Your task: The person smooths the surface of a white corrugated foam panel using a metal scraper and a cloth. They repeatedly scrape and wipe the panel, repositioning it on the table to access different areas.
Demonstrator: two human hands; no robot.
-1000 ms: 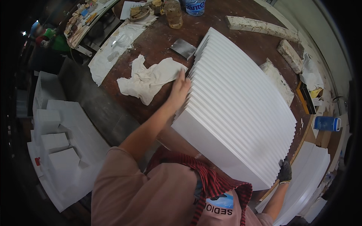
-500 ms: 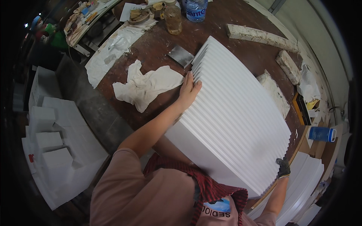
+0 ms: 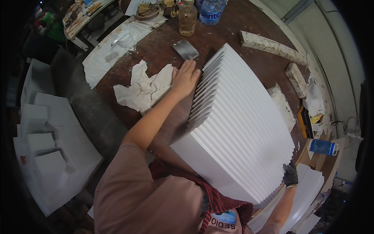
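A large stack of white boards (image 3: 245,128), packed side by side with ridged tops and stepped ends, lies across the brown table (image 3: 163,138). My left hand (image 3: 185,80) is bare, off the stack, its fingers stretched out. Its fingertips are at the near edge of a flat grey metal plate (image 3: 186,49); whether they touch it I cannot tell. A crumpled white cloth (image 3: 142,85) lies just left of that hand. My right hand (image 3: 290,175), in a dark glove, holds the stack's right end; some of its fingers are hidden.
A jar of brownish liquid (image 3: 187,19) and a clear plastic bottle (image 3: 211,11) stand at the back. Crusted white bars (image 3: 272,46) lie far right, with a blue jug (image 3: 323,147) nearer. White boxy pieces (image 3: 50,162) stand left of the table.
My left hand has left the stack's left end and moved toward the metal plate. The stack's left ends now show uncovered. My right hand stays at the right end.
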